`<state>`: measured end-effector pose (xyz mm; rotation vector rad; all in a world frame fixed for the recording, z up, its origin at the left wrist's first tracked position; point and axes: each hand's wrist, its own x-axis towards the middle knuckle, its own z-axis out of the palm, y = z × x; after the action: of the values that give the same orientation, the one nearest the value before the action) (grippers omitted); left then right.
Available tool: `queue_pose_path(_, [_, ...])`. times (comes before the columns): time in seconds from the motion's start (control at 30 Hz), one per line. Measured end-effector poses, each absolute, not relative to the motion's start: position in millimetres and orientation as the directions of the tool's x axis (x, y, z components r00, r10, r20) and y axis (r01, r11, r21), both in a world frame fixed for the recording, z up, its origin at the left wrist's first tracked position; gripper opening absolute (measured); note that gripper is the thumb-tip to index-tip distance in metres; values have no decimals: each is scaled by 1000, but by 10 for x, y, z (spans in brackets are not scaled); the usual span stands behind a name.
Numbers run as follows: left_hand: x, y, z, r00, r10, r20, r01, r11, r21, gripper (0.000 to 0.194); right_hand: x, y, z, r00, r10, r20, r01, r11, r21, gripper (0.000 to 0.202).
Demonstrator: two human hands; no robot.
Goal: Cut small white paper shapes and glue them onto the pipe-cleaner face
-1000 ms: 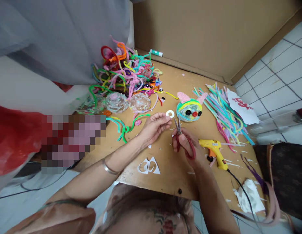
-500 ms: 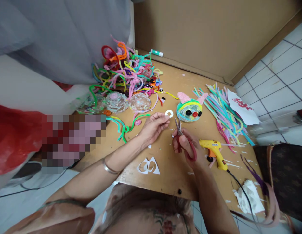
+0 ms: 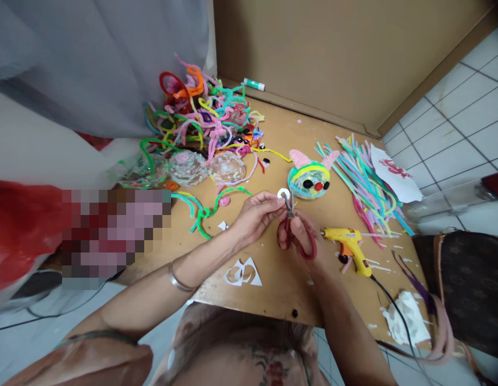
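Note:
Between the thumb and fingers of my left hand (image 3: 260,213) is a small white paper ring (image 3: 282,192). My right hand (image 3: 299,236) grips red-handled scissors (image 3: 309,247) by their loops. The parted blades meet the ring, one of them reaching to its hole. Just beyond the hands sits a round animal-face craft (image 3: 309,179) with pink ears, dark eyes and a red nose. Cut white paper scraps (image 3: 243,272) lie near the table's front edge.
A yellow glue gun (image 3: 347,241) with its cord lies right of my right hand. Behind it spread loose pipe cleaners (image 3: 365,179) and a printed paper (image 3: 393,172). A tangled pipe-cleaner heap (image 3: 208,118) fills the back left, near a glue stick (image 3: 254,84). A brown bag (image 3: 461,289) stands at the right.
The scissors have moved left and up to the paper ring, and their blades now meet it. My left hand still holds the ring. The view has shifted slightly.

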<state>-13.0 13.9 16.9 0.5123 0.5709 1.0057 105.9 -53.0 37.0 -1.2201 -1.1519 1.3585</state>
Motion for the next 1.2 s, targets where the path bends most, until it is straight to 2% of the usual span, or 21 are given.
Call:
queue_pose_path(0.23, [-158, 161, 192, 371, 916, -155, -623, 369, 690, 38, 1050, -523, 398, -71, 992, -105, -28, -107, -994, 40])
queue_pose_path(0.4, [-158, 176, 181, 326, 930, -172, -571, 338, 748, 33, 1049, -512, 391, -68, 993, -100, 30, -98, -995, 38])
queue_pose_path(0.63, [-147, 147, 196, 338, 922, -186, -584, 361, 727, 25, 1032, -512, 439, -5, 997, -74, 129, -73, -989, 34])
queue_pose_path(0.93, [-153, 148, 205, 372, 904, -210, -583, 404, 704, 25, 1046, -513, 421, -34, 996, -81, 139, -76, -987, 31])
queue_pose_path(1.2, [-162, 185, 172, 335, 938, -88, -503, 257, 825, 31, 1043, -523, 435, -65, 990, -124, 167, -111, -980, 39])
